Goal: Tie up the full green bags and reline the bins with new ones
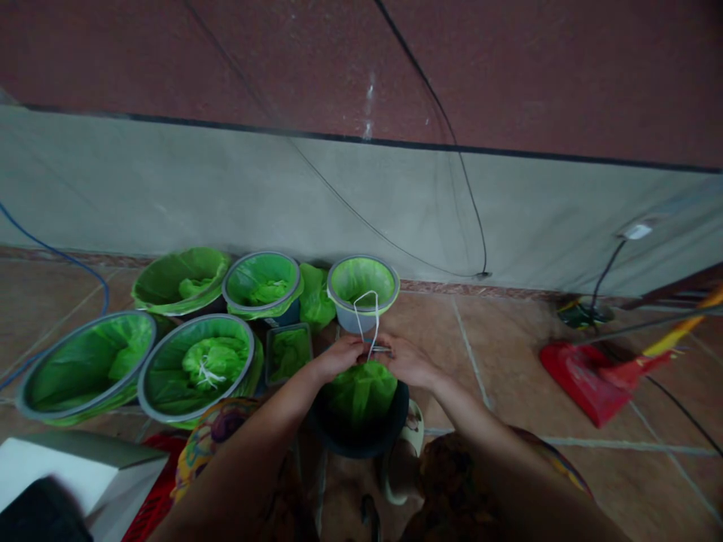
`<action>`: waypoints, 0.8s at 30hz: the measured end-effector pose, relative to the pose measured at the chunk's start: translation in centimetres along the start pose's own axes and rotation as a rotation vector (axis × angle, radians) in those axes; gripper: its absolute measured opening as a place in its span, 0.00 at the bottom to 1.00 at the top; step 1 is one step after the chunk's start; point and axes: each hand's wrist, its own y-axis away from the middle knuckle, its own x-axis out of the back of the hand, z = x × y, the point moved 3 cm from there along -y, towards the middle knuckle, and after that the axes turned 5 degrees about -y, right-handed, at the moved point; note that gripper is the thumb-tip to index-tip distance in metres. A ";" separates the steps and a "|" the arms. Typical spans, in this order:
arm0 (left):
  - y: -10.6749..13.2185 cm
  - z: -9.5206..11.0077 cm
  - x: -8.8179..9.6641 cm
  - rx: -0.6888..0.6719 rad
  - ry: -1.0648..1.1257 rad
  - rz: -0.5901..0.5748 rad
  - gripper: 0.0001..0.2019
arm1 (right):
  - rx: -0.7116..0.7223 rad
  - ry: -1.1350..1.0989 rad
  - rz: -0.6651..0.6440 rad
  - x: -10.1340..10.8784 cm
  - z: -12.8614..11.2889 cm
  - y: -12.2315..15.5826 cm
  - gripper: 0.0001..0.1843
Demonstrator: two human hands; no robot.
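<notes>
The dark bucket (361, 449) stands near, in the middle, just left of a slipper (416, 423); it is best kept steady there. Inside it sits the green bag (361, 395), its top drawn up to the hands, so the neck should stay bunched tight. The left hand (346, 357) and right hand (407, 363) meet above it, fingers closed on the white string (377, 316); which fingers also pinch the neck, I cannot tell. The string's loose loop, rising on the far side, wants even tension and no snagging
</notes>
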 end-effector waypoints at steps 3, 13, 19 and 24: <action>-0.2 -0.5 0.0 0.005 -0.004 -0.016 0.17 | 0.009 0.005 0.021 0.1 -0.4 0.0 0.12; 0.1 -0.5 -0.4 -0.089 -0.113 -0.271 0.15 | 0.008 -0.217 0.149 -0.1 1.0 -1.8 0.13; -0.4 -0.6 0.1 -0.091 -0.150 -0.159 0.13 | 0.003 -0.099 0.016 -0.3 0.5 -1.7 0.20; -0.7 -0.8 0.8 -0.023 -0.075 -0.005 0.13 | 0.033 0.027 0.038 0.1 0.8 -1.2 0.16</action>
